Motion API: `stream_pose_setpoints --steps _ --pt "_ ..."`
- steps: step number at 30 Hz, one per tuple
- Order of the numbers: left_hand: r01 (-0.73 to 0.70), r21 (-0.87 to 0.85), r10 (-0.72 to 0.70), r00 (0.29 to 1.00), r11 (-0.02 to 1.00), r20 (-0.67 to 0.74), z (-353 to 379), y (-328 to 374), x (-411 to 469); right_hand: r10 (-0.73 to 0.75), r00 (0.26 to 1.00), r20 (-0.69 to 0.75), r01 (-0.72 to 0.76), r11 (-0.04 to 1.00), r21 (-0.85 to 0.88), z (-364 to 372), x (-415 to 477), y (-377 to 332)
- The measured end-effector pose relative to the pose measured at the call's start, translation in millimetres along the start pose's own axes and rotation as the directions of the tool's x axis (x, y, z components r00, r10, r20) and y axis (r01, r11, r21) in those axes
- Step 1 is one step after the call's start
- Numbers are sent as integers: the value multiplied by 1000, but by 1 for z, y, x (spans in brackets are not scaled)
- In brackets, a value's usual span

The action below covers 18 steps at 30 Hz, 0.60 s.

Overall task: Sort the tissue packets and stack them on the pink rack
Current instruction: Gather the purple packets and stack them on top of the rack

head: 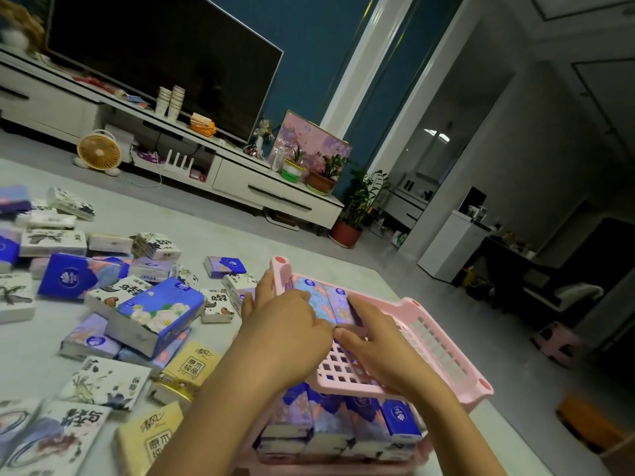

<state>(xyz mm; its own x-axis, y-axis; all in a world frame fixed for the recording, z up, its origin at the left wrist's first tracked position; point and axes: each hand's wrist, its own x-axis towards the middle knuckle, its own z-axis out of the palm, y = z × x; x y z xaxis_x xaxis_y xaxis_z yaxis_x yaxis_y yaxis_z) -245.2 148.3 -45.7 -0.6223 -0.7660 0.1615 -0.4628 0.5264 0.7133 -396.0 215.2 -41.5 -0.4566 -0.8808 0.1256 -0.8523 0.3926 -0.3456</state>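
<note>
Pink rack (431,333), top tier: 2 blue-purple tissue packets (324,302) side by side at far-left end, long axes pointing away from person; rest of grid floor bare. Lower tier (338,424), beneath both hands: packed row of blue packets standing on edge. Left hand (288,324) and right hand (369,338) both flat, fingers together, pressing top-tier packets, not gripping. Left of left hand: loose packets (154,314) scattered on counter (31,341), axes mixed.
</note>
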Motion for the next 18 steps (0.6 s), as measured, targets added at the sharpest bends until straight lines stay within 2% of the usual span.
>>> stream_pose_setpoints --steps 3,6,8,10,14,16,18 --pt "-52 -100 49 998 994 -38 -1 1 -1 11 999 40 -9 999 -31 2 0 1" --pt "-118 -397 54 984 910 -169 2 -4 -8 24 997 70 -20 998 -58 -3 -4 -9" --pt "-203 -484 66 956 851 -286 1 -17 -19 -7 1000 -19 5 994 -108 -9 -14 -23" --pt "-241 -463 61 927 853 -369 -5 -41 -31 -172 973 -157 153 981 -122 -14 -29 -51" --pt "-213 -291 52 878 933 -475 -42 -110 -61 -490 797 -352 522 853 -4 -1 -52 -130" --pt "-164 -194 41 854 967 -519 -75 -150 -79 -607 717 -341 641 768 -19 21 -54 -170" --pt "-91 -104 12 808 990 -589 -115 -190 -97 -668 704 -241 694 719 38 54 -49 -209"
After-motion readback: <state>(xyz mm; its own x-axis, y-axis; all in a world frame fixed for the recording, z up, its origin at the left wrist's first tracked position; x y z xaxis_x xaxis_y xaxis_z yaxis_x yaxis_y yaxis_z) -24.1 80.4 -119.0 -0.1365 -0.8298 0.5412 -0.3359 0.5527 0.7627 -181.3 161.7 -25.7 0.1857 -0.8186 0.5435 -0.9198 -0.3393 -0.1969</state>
